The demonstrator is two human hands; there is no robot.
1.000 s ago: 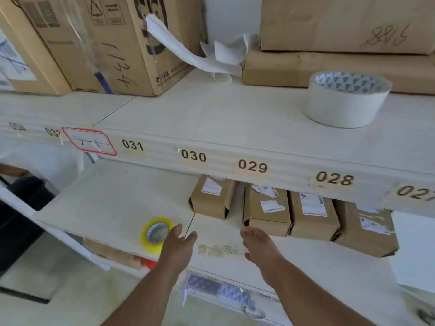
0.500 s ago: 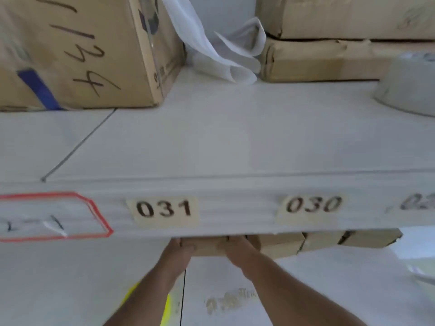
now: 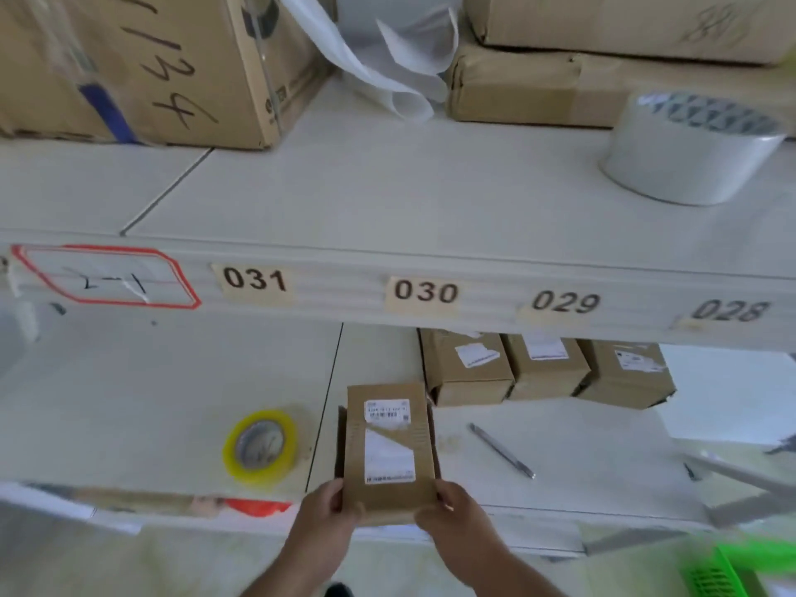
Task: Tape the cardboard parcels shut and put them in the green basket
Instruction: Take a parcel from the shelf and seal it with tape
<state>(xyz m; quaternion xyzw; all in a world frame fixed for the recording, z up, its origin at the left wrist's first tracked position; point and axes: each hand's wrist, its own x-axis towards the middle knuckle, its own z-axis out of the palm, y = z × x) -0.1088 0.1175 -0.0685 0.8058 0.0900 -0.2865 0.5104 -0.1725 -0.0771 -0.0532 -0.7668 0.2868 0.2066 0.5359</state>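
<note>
Beside the yellow tape roll (image 3: 260,445) and pen (image 3: 502,451), both hands (image 3: 390,512) grip a cardboard parcel (image 3: 389,445).

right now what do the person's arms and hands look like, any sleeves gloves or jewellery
Both forearms are bare as far up as the frame shows, with no sleeve edge in view. The left hand and the right hand wear no gloves. No watch, bracelet or ring is visible on the wrists or the fingers that show. Nothing is written or marked on them, and no tool or strap is attached.
</note>
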